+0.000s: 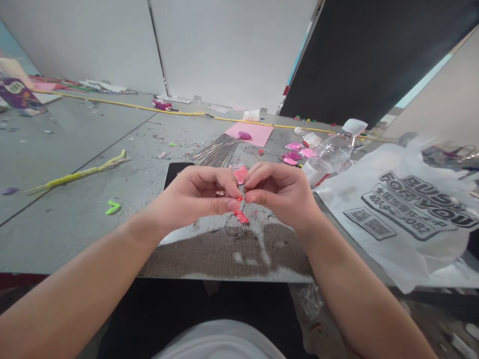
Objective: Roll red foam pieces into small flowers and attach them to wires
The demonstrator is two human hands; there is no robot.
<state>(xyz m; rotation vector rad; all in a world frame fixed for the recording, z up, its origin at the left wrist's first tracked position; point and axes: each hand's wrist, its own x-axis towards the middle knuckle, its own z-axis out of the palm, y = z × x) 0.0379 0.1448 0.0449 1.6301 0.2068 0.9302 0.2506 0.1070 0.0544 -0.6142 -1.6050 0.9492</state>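
The left hand [200, 192] pinches a red piece [240, 199]; the right hand [282, 192] narrows beside silvery wire [243, 205], grip unclear.

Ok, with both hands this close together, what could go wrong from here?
The small red piece at the fingertips of the left hand might slip or get squashed. The thin wires fanned out beyond the hands could snag a finger. The clear bottle stands near the right hand, so a wide swing may knock it over.

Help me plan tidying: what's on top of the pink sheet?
A purple lump and the ends of thin wires lie on the pink sheet; whatever is beneath them is covered.
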